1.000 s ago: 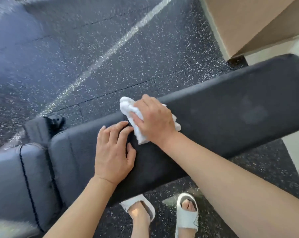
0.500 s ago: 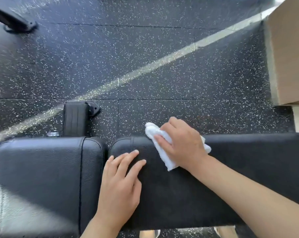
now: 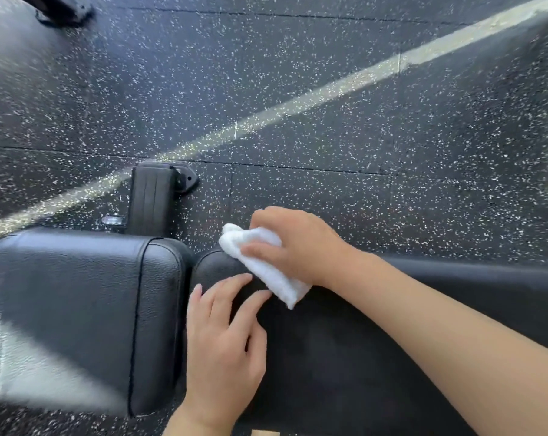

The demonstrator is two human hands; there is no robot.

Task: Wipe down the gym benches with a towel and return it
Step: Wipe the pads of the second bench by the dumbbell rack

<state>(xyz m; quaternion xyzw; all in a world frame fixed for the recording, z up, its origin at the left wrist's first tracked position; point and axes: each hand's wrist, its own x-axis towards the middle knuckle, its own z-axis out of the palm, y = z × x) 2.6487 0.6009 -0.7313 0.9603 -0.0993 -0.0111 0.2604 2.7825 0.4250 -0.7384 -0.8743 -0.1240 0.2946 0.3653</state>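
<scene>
A black padded gym bench runs across the bottom of the head view, with a long back pad (image 3: 376,357) on the right and a shiny seat pad (image 3: 77,303) on the left. My right hand (image 3: 298,243) grips a bunched white towel (image 3: 266,272) and holds it against the back pad's far left corner. My left hand (image 3: 225,338) rests flat on the same pad beside the gap, fingers spread and straight, its fingertips close to the towel.
Black speckled rubber floor (image 3: 298,73) lies beyond the bench, crossed by a pale diagonal stripe. A black bench foot (image 3: 153,196) sticks out behind the seat pad. Another black equipment foot (image 3: 62,11) sits at the top left. A pale edge shows at the far right.
The view swung so the bench now lies level across the frame. My right hand slid the towel left along the back pad toward its end; my left hand stayed flat on the pad.
</scene>
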